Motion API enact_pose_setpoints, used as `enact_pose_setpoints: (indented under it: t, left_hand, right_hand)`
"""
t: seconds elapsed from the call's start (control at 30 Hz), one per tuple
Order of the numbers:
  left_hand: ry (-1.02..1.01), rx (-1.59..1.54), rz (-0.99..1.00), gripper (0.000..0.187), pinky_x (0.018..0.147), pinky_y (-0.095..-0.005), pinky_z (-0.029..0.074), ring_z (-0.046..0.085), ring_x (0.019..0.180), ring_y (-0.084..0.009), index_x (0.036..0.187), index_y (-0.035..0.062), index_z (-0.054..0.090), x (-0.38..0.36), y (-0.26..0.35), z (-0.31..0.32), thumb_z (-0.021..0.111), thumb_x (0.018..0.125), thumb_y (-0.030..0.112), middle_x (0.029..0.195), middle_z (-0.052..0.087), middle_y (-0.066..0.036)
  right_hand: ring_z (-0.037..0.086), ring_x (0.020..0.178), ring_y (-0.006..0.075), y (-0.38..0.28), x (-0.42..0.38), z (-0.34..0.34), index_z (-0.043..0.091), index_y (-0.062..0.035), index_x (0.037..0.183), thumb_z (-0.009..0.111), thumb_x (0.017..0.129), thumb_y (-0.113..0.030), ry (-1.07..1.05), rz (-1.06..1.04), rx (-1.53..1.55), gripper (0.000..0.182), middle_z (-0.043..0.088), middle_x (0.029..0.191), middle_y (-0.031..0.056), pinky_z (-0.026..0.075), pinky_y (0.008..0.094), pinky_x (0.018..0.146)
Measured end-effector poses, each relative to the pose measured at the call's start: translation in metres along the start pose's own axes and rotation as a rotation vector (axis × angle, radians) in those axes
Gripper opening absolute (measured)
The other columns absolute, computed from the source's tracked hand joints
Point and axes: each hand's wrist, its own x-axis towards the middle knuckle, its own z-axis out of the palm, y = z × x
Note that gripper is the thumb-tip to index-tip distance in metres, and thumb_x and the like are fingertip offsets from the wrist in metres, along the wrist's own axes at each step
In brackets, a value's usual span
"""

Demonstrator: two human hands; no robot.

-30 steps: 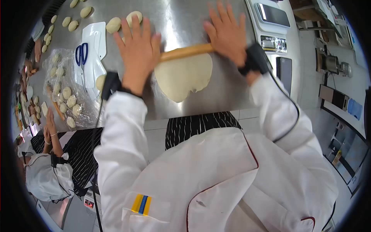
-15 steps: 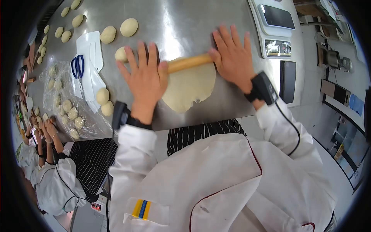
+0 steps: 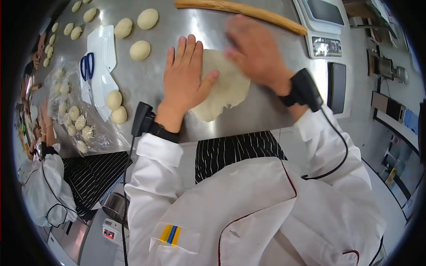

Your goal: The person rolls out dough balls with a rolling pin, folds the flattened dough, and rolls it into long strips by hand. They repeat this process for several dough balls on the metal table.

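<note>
A flat rolled sheet of pale dough (image 3: 224, 91) lies on the steel table (image 3: 248, 117) in front of me. My left hand (image 3: 184, 77) rests flat on the sheet's left edge, fingers spread. My right hand (image 3: 253, 48), blurred with motion, is over the sheet's far right part, fingers down on the dough. The wooden rolling pin (image 3: 242, 11) lies free on the table beyond the dough, held by neither hand.
Dough balls (image 3: 140, 50) lie to the left and far left. White plastic scrapers (image 3: 101, 48) and blue-handled scissors (image 3: 86, 66) sit beside a plastic bag of dough pieces (image 3: 77, 122). A scale (image 3: 326, 31) stands at the right. Another person (image 3: 42, 186) works at the left.
Both hands let go of the rolling pin, which now lies farther back on the table. The hands came down onto the dough sheet itself.
</note>
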Motion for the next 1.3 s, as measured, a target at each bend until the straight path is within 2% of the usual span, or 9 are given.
enact_pose_setpoints:
  t: [0.13, 0.23, 0.3, 0.37, 0.57, 0.7, 0.97, 1.1, 1.3]
  left_hand:
    - [-0.073, -0.151, 0.181, 0.072, 0.116, -0.0512, 0.025, 0.036, 0.142, -0.037, 0.142, -0.0019, 0.045, -0.004, -0.018, -0.013, 0.062, 0.087, 0.041, 0.15, 0.043, -0.021]
    - [-0.167, -0.286, 0.31, 0.076, 0.118, -0.0511, 0.023, 0.033, 0.144, -0.0366, 0.146, -0.0014, 0.04, -0.035, -0.021, -0.026, 0.062, 0.087, 0.041, 0.153, 0.039, -0.02]
    - [-0.183, -0.346, 0.403, 0.079, 0.118, -0.0511, 0.023, 0.033, 0.144, -0.0376, 0.147, -0.0014, 0.039, -0.024, -0.021, -0.024, 0.063, 0.085, 0.041, 0.153, 0.038, -0.02]
    - [0.005, -0.272, 0.217, 0.084, 0.119, -0.0513, 0.021, 0.031, 0.144, -0.0404, 0.149, 0.0006, 0.037, -0.008, -0.011, -0.02, 0.065, 0.082, 0.043, 0.156, 0.035, -0.02]
    - [-0.193, -0.175, 0.31, 0.089, 0.12, -0.0525, 0.017, 0.025, 0.147, -0.0414, 0.148, -0.0044, 0.034, -0.046, -0.004, -0.031, 0.068, 0.079, 0.041, 0.156, 0.032, -0.024]
    - [-0.22, -0.137, 0.18, 0.089, 0.12, -0.055, 0.016, 0.025, 0.147, -0.0409, 0.148, -0.0001, 0.037, -0.042, 0.001, -0.015, 0.073, 0.076, 0.038, 0.156, 0.033, -0.021]
    - [-0.161, -0.02, 0.107, 0.092, 0.119, -0.056, 0.017, 0.028, 0.146, -0.0385, 0.147, -0.0012, 0.038, -0.073, 0.025, -0.015, 0.073, 0.075, 0.043, 0.153, 0.037, -0.022]
    - [-0.299, -0.301, 0.146, 0.079, 0.119, -0.0549, 0.017, 0.032, 0.144, -0.0408, 0.144, -0.0016, 0.044, -0.113, 0.048, -0.04, 0.062, 0.086, 0.05, 0.152, 0.039, -0.023]
    - [-0.092, -0.192, 0.18, 0.061, 0.109, -0.0537, 0.035, 0.046, 0.134, -0.0381, 0.135, 0.003, 0.051, -0.146, 0.05, 0.0, 0.069, 0.083, 0.028, 0.14, 0.052, -0.02]
  right_hand:
    - [0.033, 0.145, 0.0274, -0.028, -0.02, 0.007, 0.051, -0.0033, 0.139, 0.056, 0.094, -0.046, -0.409, -0.011, -0.07, 0.062, 0.043, 0.152, 0.0148, 0.021, 0.045, 0.121]
    - [0.034, 0.145, 0.0271, -0.02, -0.034, -0.012, 0.05, -0.0035, 0.14, 0.053, 0.095, -0.049, -0.542, -0.201, 0.012, 0.064, 0.042, 0.152, 0.0148, 0.021, 0.0459, 0.121]
    - [0.032, 0.145, 0.027, -0.009, -0.022, -0.008, 0.049, -0.0037, 0.141, 0.053, 0.095, -0.048, -0.481, -0.197, 0.035, 0.064, 0.04, 0.153, 0.0144, 0.021, 0.0458, 0.121]
    - [0.031, 0.146, 0.0269, -0.011, -0.021, -0.005, 0.047, -0.0039, 0.143, 0.053, 0.095, -0.048, -0.448, -0.182, 0.091, 0.065, 0.039, 0.154, 0.0141, 0.021, 0.0458, 0.121]
    - [0.032, 0.146, 0.0295, -0.018, -0.046, -0.014, 0.038, -0.0042, 0.149, 0.051, 0.096, -0.049, -0.509, -0.293, 0.197, 0.07, 0.038, 0.155, 0.015, 0.02, 0.0495, 0.12]
    - [0.04, 0.141, 0.0271, -0.032, -0.032, -0.002, 0.048, -0.0081, 0.143, 0.049, 0.095, -0.053, -0.566, -0.32, -0.14, 0.066, 0.043, 0.152, 0.0112, 0.025, 0.0501, 0.118]
    - [0.036, 0.144, 0.0262, -0.052, -0.057, -0.016, 0.048, -0.0097, 0.143, 0.05, 0.094, -0.053, -0.596, -0.273, -0.169, 0.065, 0.045, 0.151, 0.0097, 0.022, 0.0521, 0.119]
    - [0.039, 0.142, 0.0269, -0.066, -0.089, -0.051, 0.051, -0.0125, 0.14, 0.058, 0.089, -0.049, -0.587, -0.119, 0.244, 0.062, 0.047, 0.149, 0.0109, 0.02, 0.0529, 0.119]
    - [0.055, 0.126, 0.0258, -0.072, -0.103, -0.046, 0.065, -0.0152, 0.121, 0.063, 0.088, -0.028, -0.473, -0.257, 0.116, 0.035, 0.061, 0.134, 0.0069, 0.039, 0.047, 0.109]
